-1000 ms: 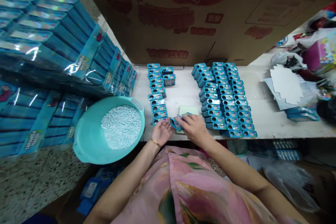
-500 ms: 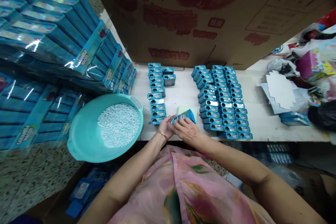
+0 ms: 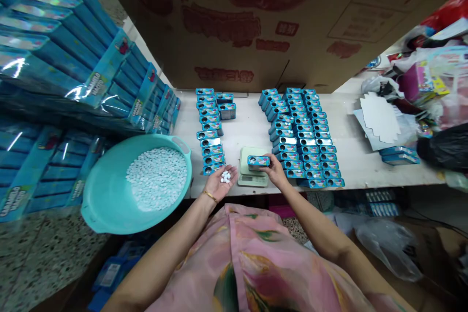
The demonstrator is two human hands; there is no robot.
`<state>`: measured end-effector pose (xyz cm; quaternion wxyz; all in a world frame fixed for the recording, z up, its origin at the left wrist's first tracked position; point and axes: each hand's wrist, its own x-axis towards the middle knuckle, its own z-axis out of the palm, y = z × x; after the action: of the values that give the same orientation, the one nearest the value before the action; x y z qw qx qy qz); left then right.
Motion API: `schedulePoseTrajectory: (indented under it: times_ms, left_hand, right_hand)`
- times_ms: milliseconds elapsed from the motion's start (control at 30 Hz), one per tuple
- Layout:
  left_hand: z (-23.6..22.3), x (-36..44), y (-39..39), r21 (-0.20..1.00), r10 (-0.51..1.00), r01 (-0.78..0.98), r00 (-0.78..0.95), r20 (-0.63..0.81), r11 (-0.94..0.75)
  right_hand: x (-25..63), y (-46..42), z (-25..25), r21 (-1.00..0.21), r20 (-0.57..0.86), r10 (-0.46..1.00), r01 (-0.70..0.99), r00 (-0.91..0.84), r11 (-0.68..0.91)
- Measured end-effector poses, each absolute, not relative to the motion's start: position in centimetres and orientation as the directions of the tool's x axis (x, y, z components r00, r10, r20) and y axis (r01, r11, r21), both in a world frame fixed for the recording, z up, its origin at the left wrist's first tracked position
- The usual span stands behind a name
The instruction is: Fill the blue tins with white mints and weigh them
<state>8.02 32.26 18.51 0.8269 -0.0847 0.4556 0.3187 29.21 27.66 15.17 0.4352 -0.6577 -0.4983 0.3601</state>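
Left hand (image 3: 218, 183) open, palm up, seemingly cradling pellets (image 3: 225, 177) so none roll off; right hand (image 3: 275, 171) pinches a tin (image 3: 259, 161) by its near end, on or just over the scale (image 3: 252, 181), likely keeping the hole uncovered; tub (image 3: 100, 195) handily left of both.

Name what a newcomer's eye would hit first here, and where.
Probably the big turquoise basin of white tablets, left of the white table. Then the left hand, palm up with a few tablets, and the right hand holding a blue tin over a pale scale. Rows of similar tins stand on both sides of the scale.
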Motion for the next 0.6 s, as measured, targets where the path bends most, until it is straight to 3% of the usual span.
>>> schedulePoseTrajectory:
  times_ms: [100,233,333,600]
  left_hand:
    - [18.9,7.1,31.3,0.159,0.44,-0.585,0.378,-0.814,0.796]
    - [18.9,5.9,30.0,0.151,0.425,-0.576,0.376,-0.823,0.803]
    - [18.7,5.1,29.3,0.14,0.423,-0.589,0.375,-0.825,0.796]
    - [18.8,4.7,28.9,0.114,0.41,-0.61,0.373,-0.832,0.784]
  right_hand:
    - [29.3,27.1,14.2,-0.933,-0.037,0.964,0.336,0.265,-0.128]
    - [29.3,25.3,16.8,-0.814,0.116,0.979,0.581,0.17,-0.004]
    - [29.1,23.9,19.1,-0.721,0.23,0.954,0.692,0.194,0.033]
    - [29.7,23.4,19.4,-0.767,0.284,0.833,0.634,0.474,-0.099]
